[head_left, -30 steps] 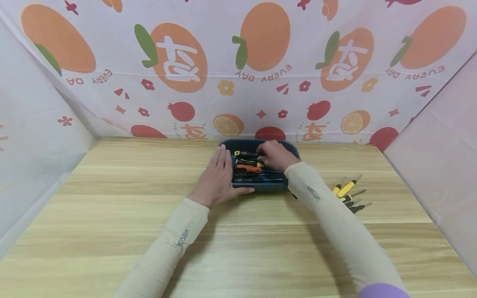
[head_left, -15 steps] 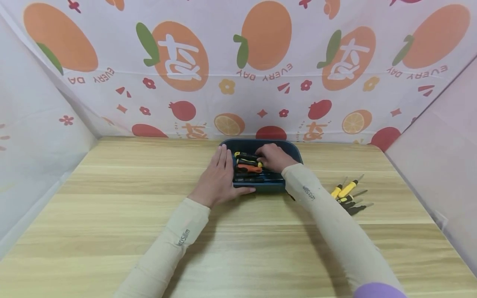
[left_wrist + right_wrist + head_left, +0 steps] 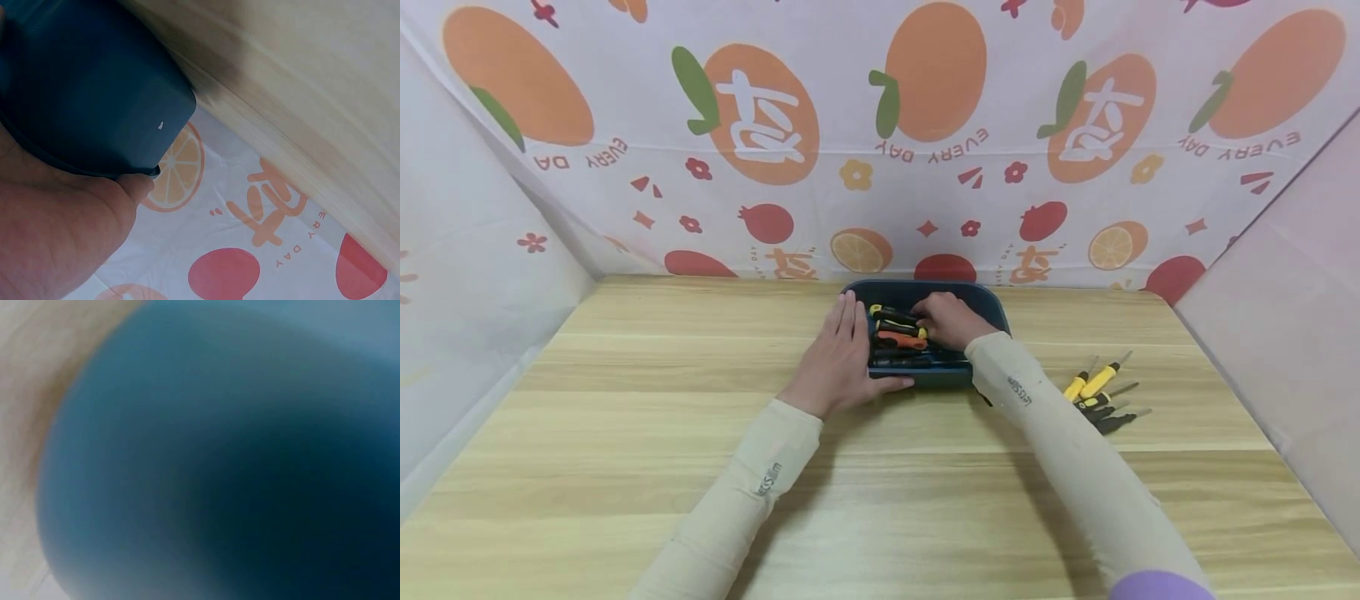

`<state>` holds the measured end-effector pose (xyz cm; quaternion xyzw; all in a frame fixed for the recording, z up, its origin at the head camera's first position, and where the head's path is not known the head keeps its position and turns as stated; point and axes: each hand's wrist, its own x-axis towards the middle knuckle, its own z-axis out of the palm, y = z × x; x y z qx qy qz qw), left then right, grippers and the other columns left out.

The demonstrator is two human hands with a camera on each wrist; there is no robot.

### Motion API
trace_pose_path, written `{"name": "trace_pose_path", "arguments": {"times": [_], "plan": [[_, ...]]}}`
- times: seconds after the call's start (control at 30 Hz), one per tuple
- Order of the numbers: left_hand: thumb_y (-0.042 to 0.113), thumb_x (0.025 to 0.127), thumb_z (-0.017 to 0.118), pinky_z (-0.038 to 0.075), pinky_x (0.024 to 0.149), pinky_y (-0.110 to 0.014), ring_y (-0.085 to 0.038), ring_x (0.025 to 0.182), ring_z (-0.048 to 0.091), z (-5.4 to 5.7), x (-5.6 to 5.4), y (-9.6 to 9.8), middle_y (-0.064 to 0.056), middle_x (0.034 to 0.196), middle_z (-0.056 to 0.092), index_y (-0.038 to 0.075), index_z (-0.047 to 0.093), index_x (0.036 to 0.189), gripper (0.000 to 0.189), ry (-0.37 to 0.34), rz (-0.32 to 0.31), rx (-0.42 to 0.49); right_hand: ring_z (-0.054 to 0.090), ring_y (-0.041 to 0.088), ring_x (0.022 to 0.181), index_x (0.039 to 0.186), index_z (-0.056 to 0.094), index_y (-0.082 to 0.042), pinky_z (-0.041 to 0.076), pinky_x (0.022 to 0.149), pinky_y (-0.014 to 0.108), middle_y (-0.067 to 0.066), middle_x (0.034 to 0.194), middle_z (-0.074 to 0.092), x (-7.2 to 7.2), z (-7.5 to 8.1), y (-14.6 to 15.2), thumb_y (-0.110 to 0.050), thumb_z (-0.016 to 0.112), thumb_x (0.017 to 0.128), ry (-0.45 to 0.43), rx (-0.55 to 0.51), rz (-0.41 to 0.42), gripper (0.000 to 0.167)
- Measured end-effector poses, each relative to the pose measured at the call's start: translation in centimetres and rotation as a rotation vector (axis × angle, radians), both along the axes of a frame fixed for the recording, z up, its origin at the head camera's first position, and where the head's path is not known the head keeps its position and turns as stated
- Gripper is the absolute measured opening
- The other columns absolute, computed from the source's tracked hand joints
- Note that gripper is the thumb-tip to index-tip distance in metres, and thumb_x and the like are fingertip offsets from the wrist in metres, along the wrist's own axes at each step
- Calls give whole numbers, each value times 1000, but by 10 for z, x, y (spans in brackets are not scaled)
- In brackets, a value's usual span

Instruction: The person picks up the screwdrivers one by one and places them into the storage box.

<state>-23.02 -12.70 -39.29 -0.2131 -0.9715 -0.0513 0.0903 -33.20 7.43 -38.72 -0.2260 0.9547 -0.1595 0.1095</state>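
Note:
My left hand (image 3: 838, 358) rests along the left end of a dark blue plastic bin (image 3: 943, 379), fingers straight over its side and thumb along its front wall. In the left wrist view, the thumb (image 3: 134, 187) touches the rim of the bin (image 3: 100, 94). Inside lie several screwdrivers: a black one with a yellow end (image 3: 891, 313), another black-and-yellow one (image 3: 898, 328), an orange one (image 3: 898, 340) and dark ones at the front. The right hand (image 3: 951, 321) reaches into the bin, its curled fingers pinching the rearmost screwdriver near its shaft; the fingertips are partly hidden.
To the right of the bin, several screwdrivers with yellow (image 3: 1099, 380) and black (image 3: 1112, 423) handles lie on the wooden table (image 3: 880, 508). A fruit-print cloth (image 3: 820, 200) hangs right behind the bin. The right wrist view is filled by a blurred blue bin wall (image 3: 156, 456).
My right hand has shifted slightly left and toward the front inside the bin. The rearmost screwdriver is tilted a little more. The left hand has stayed in place.

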Motion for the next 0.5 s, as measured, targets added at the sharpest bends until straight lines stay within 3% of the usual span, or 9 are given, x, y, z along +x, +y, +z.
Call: {"name": "trace_pose_path", "arguments": {"times": [0.3,0.5], "plan": [[85,79,56,13,125,-43,-42,151,19,-1,0,3,-34,159,23,-17,24,152,129,9,-4,-2,61,24,101,130,67,-2,52,99,43,13,122,68,3,6,16,-4,59,100,11,-48,2,30],[85,79,56,14,125,-44,-43,150,21,0,2,1,-35,158,25,-18,25,151,129,33,-6,-6,61,28,104,123,70,1,53,98,45,16,118,68,11,17,37,-1,61,99,119,-130,46,26]]}}
